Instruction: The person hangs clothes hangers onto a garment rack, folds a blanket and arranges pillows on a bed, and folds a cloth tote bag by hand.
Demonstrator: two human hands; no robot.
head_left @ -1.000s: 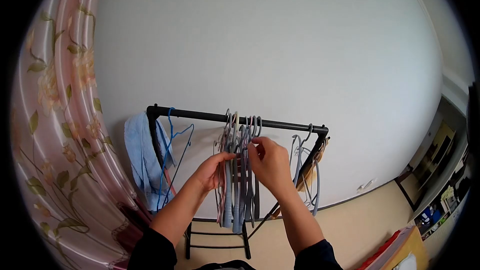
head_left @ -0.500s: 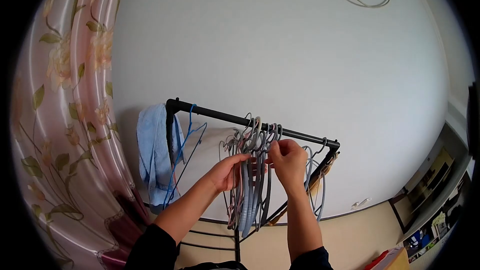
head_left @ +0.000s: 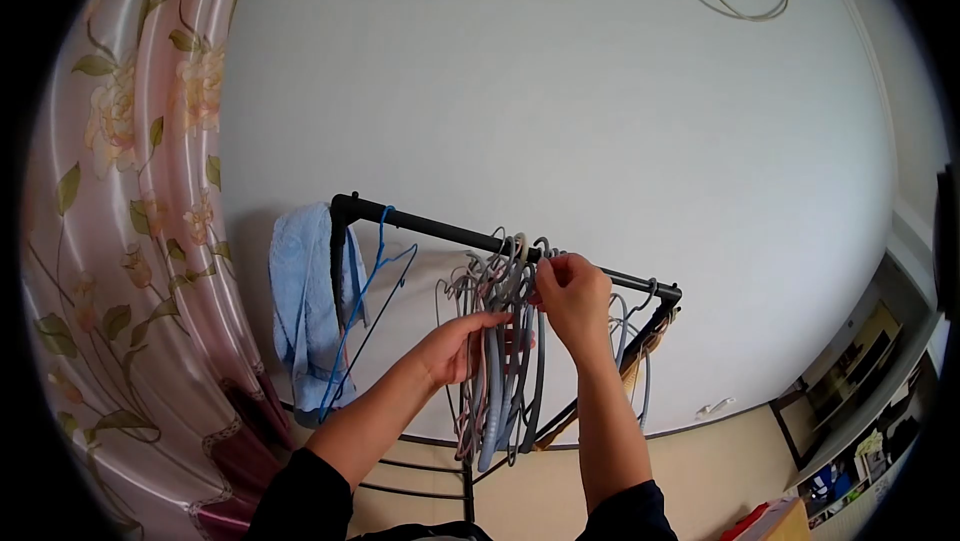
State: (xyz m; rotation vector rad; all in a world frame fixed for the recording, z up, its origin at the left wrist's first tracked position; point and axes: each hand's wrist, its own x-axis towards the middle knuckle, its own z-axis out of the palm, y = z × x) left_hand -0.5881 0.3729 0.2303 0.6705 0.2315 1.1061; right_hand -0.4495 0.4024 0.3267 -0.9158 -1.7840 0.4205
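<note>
A bunch of grey, pink and pale hangers [head_left: 493, 391] hangs from the middle of a black rack bar [head_left: 440, 230]. My left hand [head_left: 460, 346] is closed around the bunch from the left, its thumb across the front and fingertips showing on the right side. Just under the bar, my right hand [head_left: 574, 299] pinches at the upper part of a grey hanger at the bunch's right side; its fingertips partly hide the hook. A blue hanger [head_left: 378, 266] hangs apart, to the left of my left hand.
A light blue towel [head_left: 303, 291] drapes over the rack's left end. More grey hangers [head_left: 646, 371] hang at its right end. A floral curtain [head_left: 150, 241] is on the left, a pale wall behind. Shelves with various items [head_left: 865, 461] stand at the lower right.
The view has tilted and shifted, so the rack lies farther right and slopes more. My right hand has risen from the hangers' shoulders towards their hooks. My left hand stays on the bunch.
</note>
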